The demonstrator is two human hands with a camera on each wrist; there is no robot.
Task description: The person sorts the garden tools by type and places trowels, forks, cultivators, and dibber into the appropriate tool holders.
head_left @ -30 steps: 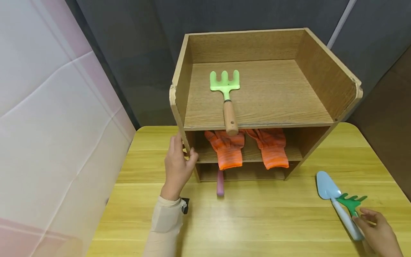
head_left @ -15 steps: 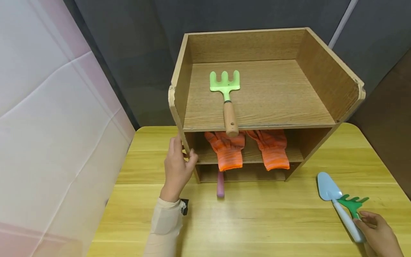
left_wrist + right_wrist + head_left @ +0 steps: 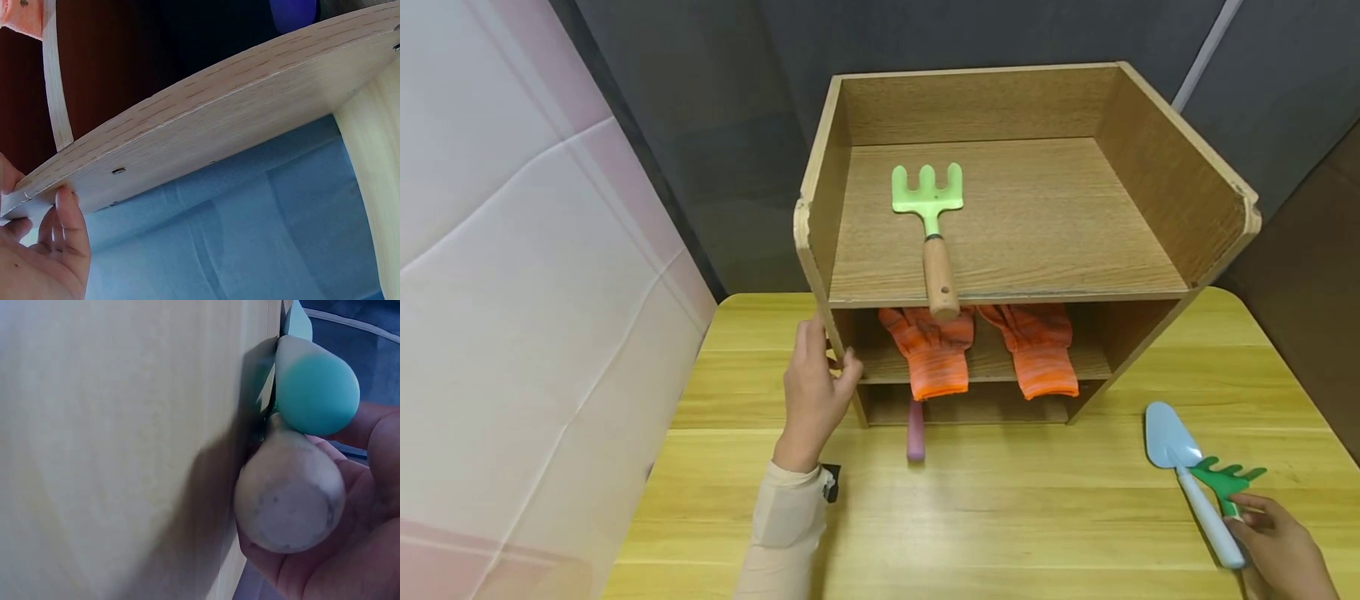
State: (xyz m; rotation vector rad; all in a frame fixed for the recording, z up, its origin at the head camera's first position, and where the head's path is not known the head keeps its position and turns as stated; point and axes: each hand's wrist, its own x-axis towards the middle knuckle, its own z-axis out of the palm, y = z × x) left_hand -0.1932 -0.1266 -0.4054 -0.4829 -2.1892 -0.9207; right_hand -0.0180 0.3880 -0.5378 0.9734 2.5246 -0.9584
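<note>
In the head view my left hand (image 3: 815,400) grips the front edge of the left side panel of a wooden shelf (image 3: 820,275), thumb on the inner side. The left wrist view shows the fingers (image 3: 72,225) against the panel's outer face. At the lower right of the table, my right hand (image 3: 1281,542) pinches a green hand rake (image 3: 1223,482) near its neck. Its wooden handle (image 3: 290,500) points at the right wrist camera. A light blue trowel (image 3: 1206,512) lies right beside the rake, its handle touching or nearly touching the rake's in the right wrist view.
A light green hand fork (image 3: 928,200) lies on the top shelf, handle over the front edge. Two orange gloves (image 3: 938,358) hang from the middle shelf. A purple handle (image 3: 915,429) sticks out of the bottom compartment. A pale wall panel (image 3: 535,292) stands left of the table.
The green rake and my right hand have shifted slightly to the right and towards me. The trowel has turned a little. My left hand stays on the shelf panel.
</note>
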